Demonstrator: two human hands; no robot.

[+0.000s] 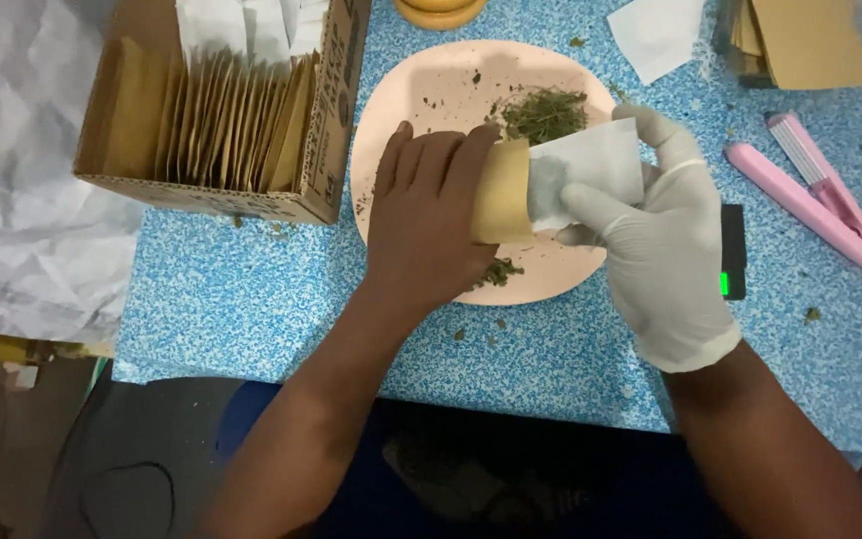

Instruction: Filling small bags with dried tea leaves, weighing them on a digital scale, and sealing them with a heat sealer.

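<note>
Bare left hand (426, 215) and gloved right hand (655, 235), fingers closed on a brown-and-white paper pouch (561, 180), above pink plate (421, 90) of dried green herbs (546, 115) on blue speckled surface (251, 289).

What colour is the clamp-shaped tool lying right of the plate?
Pink, seen in the head view: the clamp-shaped tool lies on the blue speckled table.

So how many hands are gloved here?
1. The right hand wears a white glove and holds the paper pouch over the pink plate; the left hand is bare.
</note>
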